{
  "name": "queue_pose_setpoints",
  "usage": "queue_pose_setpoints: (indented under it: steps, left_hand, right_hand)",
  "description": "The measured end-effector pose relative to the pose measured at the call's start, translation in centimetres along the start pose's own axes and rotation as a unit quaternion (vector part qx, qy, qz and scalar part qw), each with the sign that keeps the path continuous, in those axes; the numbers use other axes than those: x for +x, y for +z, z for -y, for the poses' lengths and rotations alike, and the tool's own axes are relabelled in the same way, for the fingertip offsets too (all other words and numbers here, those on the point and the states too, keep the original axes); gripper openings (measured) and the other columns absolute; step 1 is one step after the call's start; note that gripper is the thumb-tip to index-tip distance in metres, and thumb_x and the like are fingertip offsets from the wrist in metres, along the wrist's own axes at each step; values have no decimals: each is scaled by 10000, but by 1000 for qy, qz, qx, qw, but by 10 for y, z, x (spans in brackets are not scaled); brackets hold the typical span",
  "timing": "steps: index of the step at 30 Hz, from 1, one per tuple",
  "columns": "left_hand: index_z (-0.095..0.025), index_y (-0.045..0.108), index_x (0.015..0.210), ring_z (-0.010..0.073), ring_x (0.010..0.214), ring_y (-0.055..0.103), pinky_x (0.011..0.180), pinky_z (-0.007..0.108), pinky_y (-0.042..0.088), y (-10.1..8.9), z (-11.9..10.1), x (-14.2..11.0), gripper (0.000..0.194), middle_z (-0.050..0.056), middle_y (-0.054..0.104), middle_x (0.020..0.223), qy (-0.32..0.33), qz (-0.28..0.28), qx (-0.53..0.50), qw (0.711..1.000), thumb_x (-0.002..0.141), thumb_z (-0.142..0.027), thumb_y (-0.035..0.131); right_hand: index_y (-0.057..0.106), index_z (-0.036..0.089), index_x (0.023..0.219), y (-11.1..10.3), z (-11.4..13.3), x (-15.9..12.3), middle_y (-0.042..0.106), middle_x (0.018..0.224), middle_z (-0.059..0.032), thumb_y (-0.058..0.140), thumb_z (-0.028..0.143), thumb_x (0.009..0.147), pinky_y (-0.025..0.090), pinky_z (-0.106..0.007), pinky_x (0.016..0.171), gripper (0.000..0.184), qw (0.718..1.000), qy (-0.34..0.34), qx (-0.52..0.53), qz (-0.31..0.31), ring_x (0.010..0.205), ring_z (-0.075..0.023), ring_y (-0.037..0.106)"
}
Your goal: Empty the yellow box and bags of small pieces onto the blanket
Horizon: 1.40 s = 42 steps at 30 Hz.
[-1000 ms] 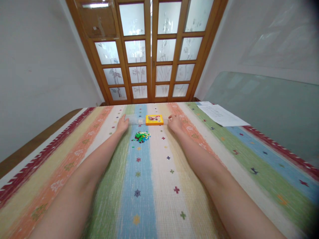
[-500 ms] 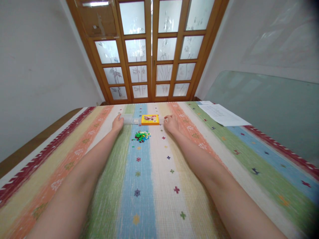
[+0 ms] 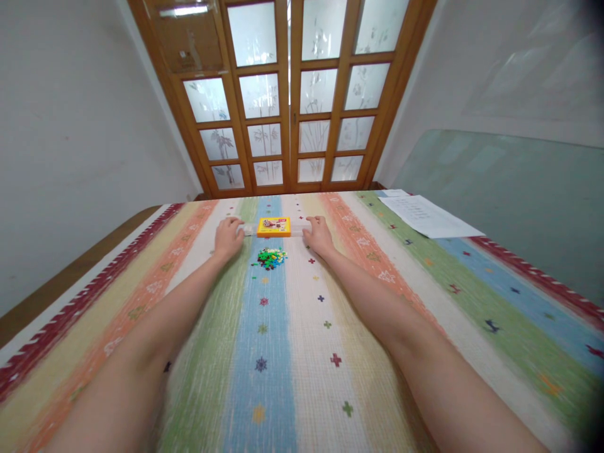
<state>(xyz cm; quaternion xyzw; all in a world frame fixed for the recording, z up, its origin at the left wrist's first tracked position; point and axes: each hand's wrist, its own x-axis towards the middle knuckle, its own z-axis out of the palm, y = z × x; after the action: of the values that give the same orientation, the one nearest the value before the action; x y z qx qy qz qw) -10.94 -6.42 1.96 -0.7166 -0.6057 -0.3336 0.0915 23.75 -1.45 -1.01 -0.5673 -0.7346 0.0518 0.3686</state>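
Flat clear box [image 3: 274,228], yellow label, apparently shut, beside bead pile [image 3: 268,257]

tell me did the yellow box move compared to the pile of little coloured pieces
Yes. The yellow box has slid left: earlier it sat to the right of the pile of coloured pieces, now it sits straight behind it, between the left hand and right hand.

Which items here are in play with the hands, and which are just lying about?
In play:
- left hand and right hand, one at each end of the clear case
- clear case with yellow card
- pile of small coloured pieces

Lying about:
- paper sheet
- striped cloth
- glass pane
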Motion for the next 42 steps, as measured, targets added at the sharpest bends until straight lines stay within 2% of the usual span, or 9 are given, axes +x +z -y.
queue_pose_setpoints:
  steps: [2,5,9,13,16,21,32,42]
  left_hand:
    - [-229,710,1268,297,1307,557,1164,489,447,7,-19,-1,357,109,617,1376,71,68,2,995,967,-282,524]
    - [-260,646,1398,281,1375,517,1208,477,411,16,-46,-1,444,85,570,1486,123,116,1,986,966,-298,548]
    - [-235,612,1451,273,1455,454,1258,478,342,24,-72,2,477,100,531,1554,144,153,7,978,986,-312,535]
    - [-274,565,1513,312,1546,341,1291,573,209,34,-86,11,519,100,445,1644,150,205,48,966,1029,-449,497]
    - [-316,524,1550,339,1575,284,1279,635,147,41,-85,19,552,86,397,1680,121,242,74,960,1057,-535,408]
    - [-355,441,1602,353,1585,255,1258,652,167,45,-76,26,601,62,339,1714,95,292,79,948,1072,-594,291]
    - [-367,350,1643,323,1613,184,1270,630,142,44,-70,23,616,36,267,1744,106,306,86,942,1078,-585,238]
    - [-391,357,1637,334,1610,183,1262,666,137,40,-73,22,600,19,258,1748,90,309,77,944,1078,-577,242]
  right_hand:
    - [591,165,1422,0,2,-1,515,1402,-172,594,243,927,503,-442,1076,501,1000,-6,17,-7,1212,-311,599]
    - [595,178,1398,3,3,-1,548,1331,-161,573,229,928,526,-446,1046,474,999,-15,39,2,1143,-303,638]
    - [584,208,1384,13,-1,3,587,1317,-140,533,186,920,534,-449,1048,468,993,-40,112,23,1157,-274,643]
    - [564,216,1395,23,-8,8,605,1389,-123,508,173,914,503,-457,1105,487,975,-71,201,53,1262,-247,612]
    - [559,209,1399,26,-12,10,615,1416,-126,488,181,929,489,-460,1125,477,966,-69,242,52,1285,-239,613]
    - [591,191,1367,26,-12,11,654,1369,-142,501,204,943,482,-472,1129,434,970,-64,233,23,1242,-250,641]
    - [617,228,1360,23,-10,7,666,1347,-122,549,266,961,506,-483,1099,407,973,-55,224,10,1215,-255,647]
    - [608,205,1366,21,-9,6,652,1365,-148,559,281,960,531,-466,1065,416,975,-54,213,21,1192,-259,654]
